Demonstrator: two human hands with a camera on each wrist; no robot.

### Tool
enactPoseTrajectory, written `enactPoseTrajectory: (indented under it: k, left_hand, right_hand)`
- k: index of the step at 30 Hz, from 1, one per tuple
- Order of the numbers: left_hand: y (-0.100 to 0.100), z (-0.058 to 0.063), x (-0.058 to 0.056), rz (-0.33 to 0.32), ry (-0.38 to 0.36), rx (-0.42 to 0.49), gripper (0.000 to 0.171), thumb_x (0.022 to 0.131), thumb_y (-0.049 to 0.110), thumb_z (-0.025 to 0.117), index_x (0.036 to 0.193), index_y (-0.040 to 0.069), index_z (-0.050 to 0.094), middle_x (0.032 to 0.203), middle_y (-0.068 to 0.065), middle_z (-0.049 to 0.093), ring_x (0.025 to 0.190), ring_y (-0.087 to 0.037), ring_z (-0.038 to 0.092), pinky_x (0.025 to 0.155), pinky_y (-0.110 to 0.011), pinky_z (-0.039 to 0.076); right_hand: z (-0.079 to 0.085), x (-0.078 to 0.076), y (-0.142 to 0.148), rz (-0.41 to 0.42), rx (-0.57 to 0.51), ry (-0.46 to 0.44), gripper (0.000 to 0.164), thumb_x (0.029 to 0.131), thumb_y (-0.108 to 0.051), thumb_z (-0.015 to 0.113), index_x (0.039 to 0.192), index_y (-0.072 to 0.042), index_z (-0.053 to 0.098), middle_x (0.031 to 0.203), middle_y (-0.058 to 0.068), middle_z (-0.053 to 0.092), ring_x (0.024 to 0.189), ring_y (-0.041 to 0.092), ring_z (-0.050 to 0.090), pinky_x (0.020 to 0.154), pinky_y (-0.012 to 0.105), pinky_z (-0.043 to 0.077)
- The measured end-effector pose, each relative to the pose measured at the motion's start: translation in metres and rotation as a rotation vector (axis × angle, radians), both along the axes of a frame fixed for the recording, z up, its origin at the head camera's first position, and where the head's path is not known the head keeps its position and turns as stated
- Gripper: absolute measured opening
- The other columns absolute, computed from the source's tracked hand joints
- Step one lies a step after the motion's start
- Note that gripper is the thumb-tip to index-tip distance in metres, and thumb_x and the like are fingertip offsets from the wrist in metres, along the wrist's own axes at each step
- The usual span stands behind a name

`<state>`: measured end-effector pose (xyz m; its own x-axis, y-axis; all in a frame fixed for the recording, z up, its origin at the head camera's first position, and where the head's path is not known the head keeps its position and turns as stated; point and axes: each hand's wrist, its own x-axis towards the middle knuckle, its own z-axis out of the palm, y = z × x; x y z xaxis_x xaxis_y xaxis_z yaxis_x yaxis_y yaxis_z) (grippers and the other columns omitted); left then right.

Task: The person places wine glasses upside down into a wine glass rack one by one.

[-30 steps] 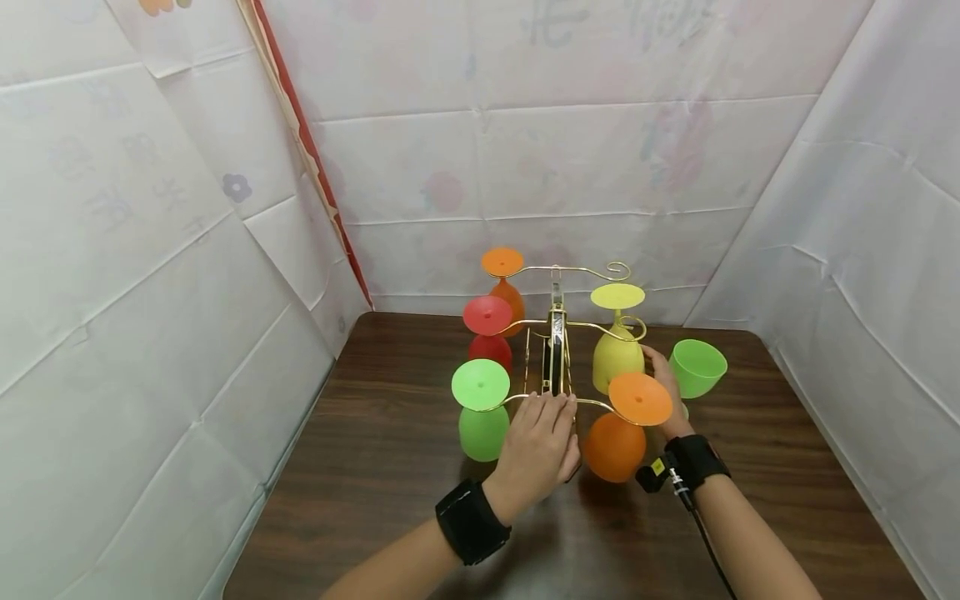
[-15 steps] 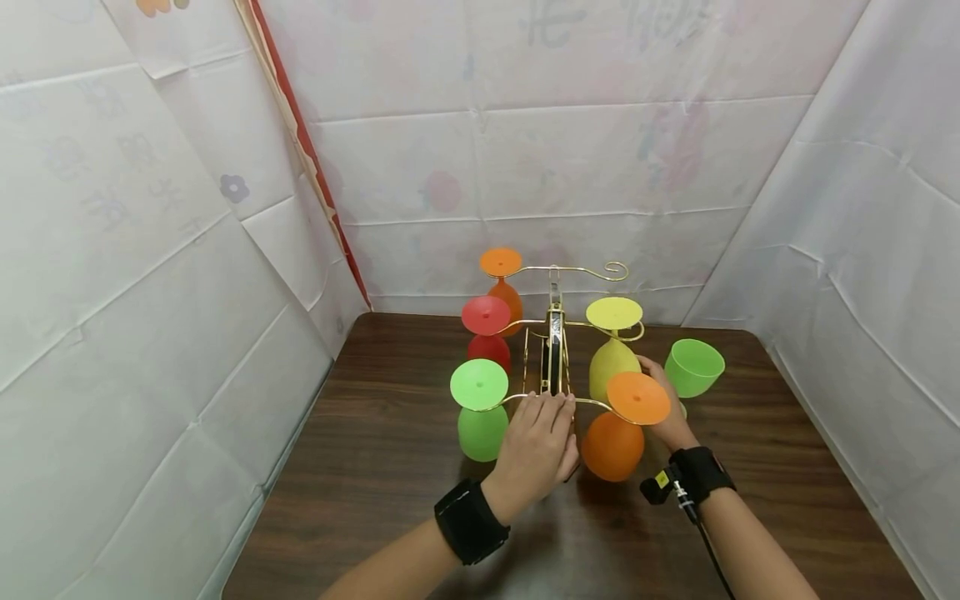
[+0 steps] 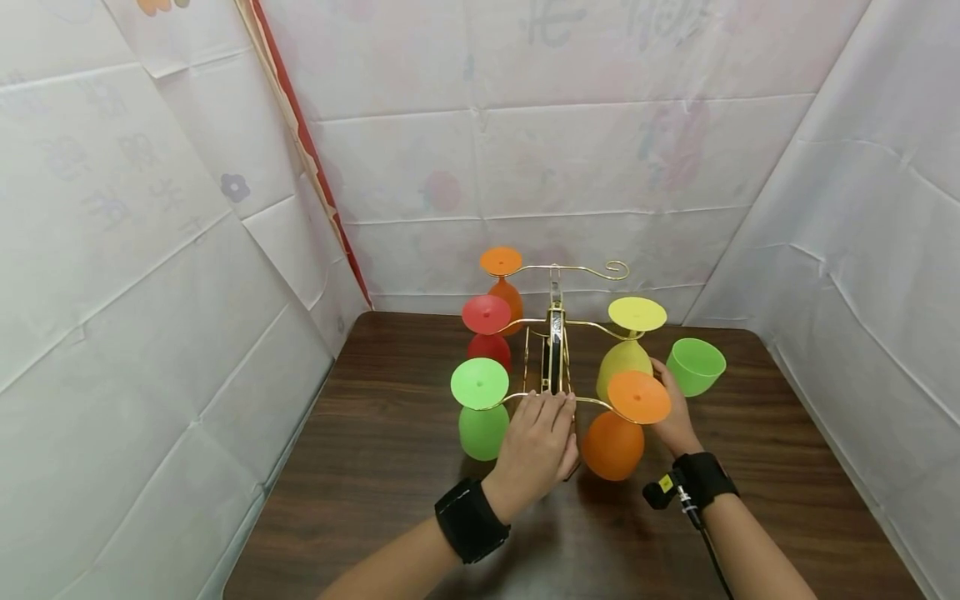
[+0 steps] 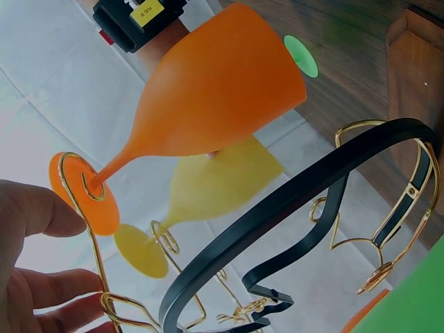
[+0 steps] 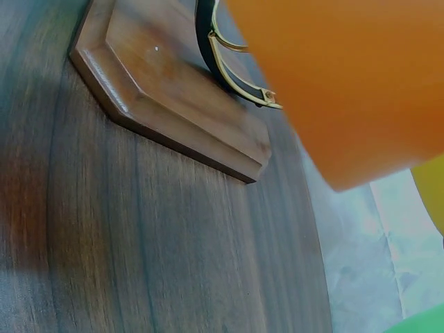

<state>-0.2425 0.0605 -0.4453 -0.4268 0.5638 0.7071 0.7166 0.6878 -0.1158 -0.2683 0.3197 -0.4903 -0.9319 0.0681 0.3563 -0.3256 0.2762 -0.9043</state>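
Observation:
My left hand (image 3: 536, 450) holds the front of a gold and black wire goblet rack (image 3: 557, 354); in the left wrist view its thumb and fingers (image 4: 59, 288) lie on either side of a gold wire arm. Behind an orange goblet (image 3: 613, 446), my right hand (image 3: 675, 417) grips the bowl of an upside-down yellow goblet (image 3: 625, 367); its fingertips are partly hidden. The yellow foot sits at the outer end of the middle right arm. In the right wrist view the orange goblet (image 5: 354, 83) covers much of the scene, and the right hand does not show.
Green (image 3: 483, 432), red (image 3: 489, 352) and orange (image 3: 506, 300) goblets hang upside down along the rack's left side. An upright green goblet (image 3: 696, 367) stands right of my right hand. The rack's wooden base (image 5: 166, 83) rests on the dark table (image 3: 375, 467).
The yellow goblet first came down and slightly toward me, then shifted right to the arm's curled end, with my right hand moving along. The left hand stayed on the rack.

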Motion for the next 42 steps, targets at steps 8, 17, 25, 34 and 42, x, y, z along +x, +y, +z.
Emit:
enactPoseTrajectory:
  k: [8, 17, 25, 34, 42]
  left_hand:
    - [0.0, 0.0, 0.0, 0.01, 0.002, -0.012, 0.04, 0.084, 0.027, 0.059, 0.118, 0.006, 0.064, 0.112, -0.006, 0.065, 0.105, -0.022, 0.057, 0.099, -0.037, 0.043]
    - [0.0, 0.001, 0.002, 0.014, -0.015, -0.022, 0.04, 0.085, 0.028, 0.06, 0.119, 0.006, 0.064, 0.113, -0.006, 0.064, 0.106, -0.022, 0.057, 0.1, -0.037, 0.043]
    - [0.001, 0.001, 0.002, 0.011, -0.019, -0.028, 0.04, 0.086, 0.028, 0.059, 0.12, 0.006, 0.063, 0.114, -0.006, 0.064, 0.106, -0.022, 0.057, 0.099, -0.038, 0.044]
    - [0.0, -0.001, 0.001, 0.01, 0.005, -0.015, 0.041, 0.084, 0.028, 0.061, 0.119, 0.006, 0.063, 0.112, -0.006, 0.064, 0.105, -0.022, 0.057, 0.099, -0.038, 0.044]
    - [0.001, -0.002, 0.0, 0.018, 0.006, -0.015, 0.041, 0.085, 0.027, 0.06, 0.119, 0.006, 0.063, 0.113, -0.006, 0.064, 0.106, -0.022, 0.057, 0.098, -0.038, 0.044]
  right_hand:
    - [-0.019, -0.011, 0.013, -0.024, 0.008, -0.029, 0.072, 0.088, -0.002, 0.063, 0.147, -0.001, 0.021, 0.138, 0.015, 0.035, 0.115, 0.001, 0.04, 0.088, 0.01, 0.038]
    - [-0.024, -0.015, 0.01, -0.036, 0.073, -0.039, 0.072, 0.09, -0.01, 0.063, 0.148, -0.006, 0.022, 0.145, 0.018, 0.03, 0.126, 0.014, 0.035, 0.092, 0.015, 0.035]
    - [-0.021, -0.015, 0.002, 0.016, 0.021, 0.01, 0.068, 0.088, -0.003, 0.064, 0.145, -0.001, 0.029, 0.144, 0.021, 0.033, 0.121, -0.003, 0.036, 0.093, 0.01, 0.035]
    - [-0.01, -0.013, -0.005, 0.025, 0.085, -0.049, 0.07, 0.09, -0.006, 0.062, 0.146, 0.002, 0.022, 0.146, 0.024, 0.026, 0.133, 0.035, 0.028, 0.103, 0.031, 0.033]
    - [-0.003, -0.02, -0.011, -0.003, 0.134, -0.101, 0.081, 0.087, -0.015, 0.068, 0.148, -0.001, 0.016, 0.148, 0.025, 0.021, 0.135, 0.043, 0.023, 0.104, 0.06, 0.025]
